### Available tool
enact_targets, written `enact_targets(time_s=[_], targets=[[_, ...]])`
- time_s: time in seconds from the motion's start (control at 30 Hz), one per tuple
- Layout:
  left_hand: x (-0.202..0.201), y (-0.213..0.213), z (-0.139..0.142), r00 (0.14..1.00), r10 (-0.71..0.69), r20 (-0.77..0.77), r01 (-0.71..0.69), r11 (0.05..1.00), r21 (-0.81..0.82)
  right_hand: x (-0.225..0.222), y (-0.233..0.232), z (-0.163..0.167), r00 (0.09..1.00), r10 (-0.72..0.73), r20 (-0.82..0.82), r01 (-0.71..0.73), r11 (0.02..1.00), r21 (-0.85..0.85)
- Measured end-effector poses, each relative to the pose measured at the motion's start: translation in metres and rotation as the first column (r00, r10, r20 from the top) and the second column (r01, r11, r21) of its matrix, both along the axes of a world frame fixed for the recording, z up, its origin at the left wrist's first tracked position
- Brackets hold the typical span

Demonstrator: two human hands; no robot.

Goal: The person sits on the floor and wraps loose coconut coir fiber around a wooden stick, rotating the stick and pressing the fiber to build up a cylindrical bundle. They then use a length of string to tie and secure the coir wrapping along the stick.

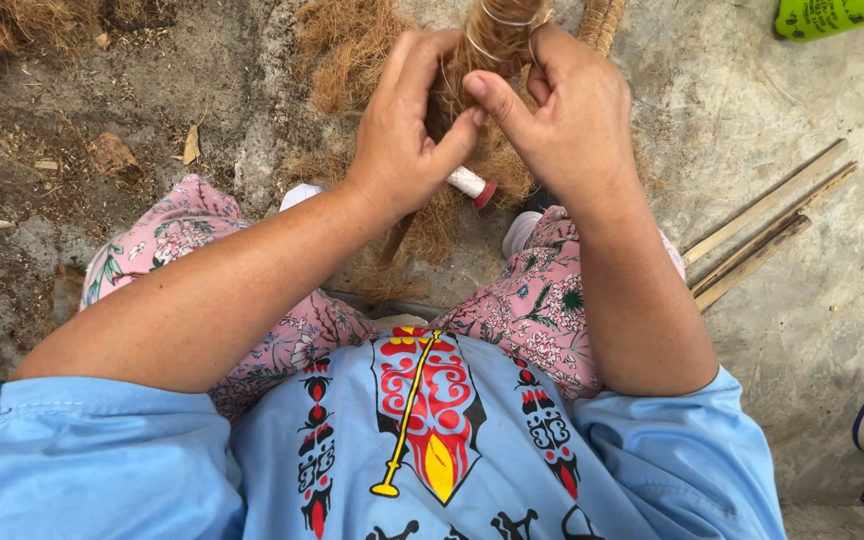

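— Head view: how far along did the binding look?
— Partway, I'd judge. The brown coir-fibre bundle, far centre above the knees, already carried pale cord wraps at its far end; the near fibres hung loose.
— And the fingers?
— Both the left hand and the right hand were curled closed, pinching the bundle, thumbs meeting.

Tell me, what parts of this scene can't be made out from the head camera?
- Fibre bundle: its top is cut off by the upper edge, its middle hidden behind both hands.
- Green object: mostly cut off at the top edge.
- White spool: largely hidden under the left hand and fibre.
- Right hand: fingers curl behind the bundle.
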State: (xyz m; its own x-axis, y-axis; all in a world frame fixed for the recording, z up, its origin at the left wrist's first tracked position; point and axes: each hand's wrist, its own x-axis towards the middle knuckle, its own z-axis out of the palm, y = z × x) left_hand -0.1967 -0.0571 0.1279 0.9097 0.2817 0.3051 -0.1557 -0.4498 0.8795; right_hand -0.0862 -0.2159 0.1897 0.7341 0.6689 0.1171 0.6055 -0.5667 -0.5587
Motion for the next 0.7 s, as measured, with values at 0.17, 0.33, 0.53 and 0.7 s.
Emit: enact_targets(time_s=[0.17, 0.33, 0.53, 0.7], targets=[[-0.01, -0.006, 0.011, 0.998, -0.034, 0.048, 0.028, 0.991, 0.131, 0.008, -0.009, -0.011, 0.995, 0.103, 0.013, -0.103, 0.989, 0.101], [-0.009, -0.005, 0.012, 0.982, -0.036, 0.187, 0.015, 0.993, 0.116, 0.026, -0.021, -0.022, 0.982, -0.009, -0.189, -0.005, 0.997, -0.072], [0.019, 0.004, -0.015, 0.914, -0.384, 0.132, 0.398, 0.784, -0.477, 0.041, -0.031, -0.014, 0.84, 0.509, -0.189, -0.429, 0.835, 0.346], [0.029, 0.007, -0.032, 0.918, -0.396, -0.011, 0.32, 0.758, -0.568, 0.041, -0.029, 0.01, 0.967, 0.254, 0.014, -0.253, 0.966, -0.061]])
